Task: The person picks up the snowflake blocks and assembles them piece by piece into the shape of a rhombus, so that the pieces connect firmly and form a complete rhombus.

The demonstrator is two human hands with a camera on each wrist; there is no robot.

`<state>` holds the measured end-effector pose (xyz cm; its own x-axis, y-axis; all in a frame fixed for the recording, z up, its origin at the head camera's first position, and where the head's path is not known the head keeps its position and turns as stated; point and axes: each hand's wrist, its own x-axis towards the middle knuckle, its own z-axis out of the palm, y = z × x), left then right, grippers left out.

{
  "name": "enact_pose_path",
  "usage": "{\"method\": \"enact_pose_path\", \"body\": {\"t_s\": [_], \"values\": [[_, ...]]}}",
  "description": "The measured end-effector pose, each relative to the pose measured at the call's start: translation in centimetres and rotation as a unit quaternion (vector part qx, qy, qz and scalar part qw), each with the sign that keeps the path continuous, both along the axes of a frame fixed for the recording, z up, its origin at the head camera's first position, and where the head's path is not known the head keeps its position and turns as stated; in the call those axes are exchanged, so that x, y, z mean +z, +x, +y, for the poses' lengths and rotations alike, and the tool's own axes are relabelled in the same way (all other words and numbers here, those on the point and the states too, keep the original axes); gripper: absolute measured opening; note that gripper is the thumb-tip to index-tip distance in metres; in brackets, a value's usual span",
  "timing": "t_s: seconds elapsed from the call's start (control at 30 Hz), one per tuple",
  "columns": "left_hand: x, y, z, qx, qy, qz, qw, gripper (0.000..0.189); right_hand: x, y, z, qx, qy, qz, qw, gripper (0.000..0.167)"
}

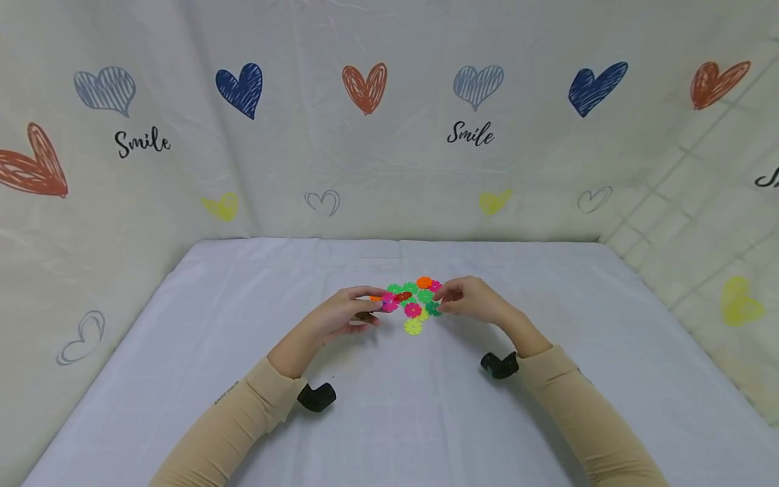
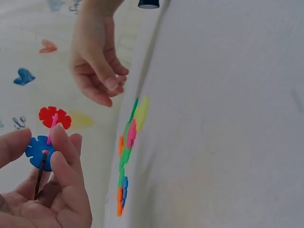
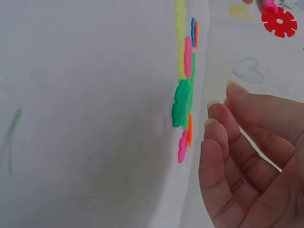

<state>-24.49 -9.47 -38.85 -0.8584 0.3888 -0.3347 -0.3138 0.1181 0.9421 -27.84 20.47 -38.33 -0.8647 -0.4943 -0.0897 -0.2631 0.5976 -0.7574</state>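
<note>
In the left wrist view, my left hand (image 1: 342, 314) pinches a blue notched disc (image 2: 34, 151) between fingers and thumb. A pink disc (image 2: 52, 133), seen edge-on, joins it to a red disc (image 2: 61, 118). A thin dark brown piece (image 2: 39, 179) also meets the blue disc, down by the palm. My right hand (image 1: 475, 299) hovers just right of the loose discs, fingers loosely bent, with nothing between them in the right wrist view. Loose discs include a dark green one (image 3: 180, 104), a yellow one (image 1: 413, 327) and an orange one (image 1: 425, 282).
A white cloth covers the table (image 1: 389, 419). Behind it hangs a pale backdrop (image 1: 414, 169) printed with hearts and the word Smile. Black wrist-worn devices (image 1: 317, 398) stick out at both sleeves.
</note>
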Motion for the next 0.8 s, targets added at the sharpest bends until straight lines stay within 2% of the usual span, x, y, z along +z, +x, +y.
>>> {"method": "enact_pose_path", "body": {"t_s": [0.27,0.43,0.8], "values": [[-0.1,-0.1,-0.3,0.017,-0.004,-0.003,0.9998,0.041,-0.4,-1.3,-0.4,-0.006,0.079,-0.015,0.9968,0.023],[-0.2,-0.1,-0.4,0.016,-0.003,-0.002,0.9999,0.042,-1.0,-2.1,-0.6,-0.022,0.117,-0.031,0.9924,0.026],[-0.2,-0.1,-0.6,0.020,-0.007,-0.003,0.9998,0.042,-1.0,-2.4,-1.1,-0.032,0.135,-0.042,0.9895,0.028]]}}
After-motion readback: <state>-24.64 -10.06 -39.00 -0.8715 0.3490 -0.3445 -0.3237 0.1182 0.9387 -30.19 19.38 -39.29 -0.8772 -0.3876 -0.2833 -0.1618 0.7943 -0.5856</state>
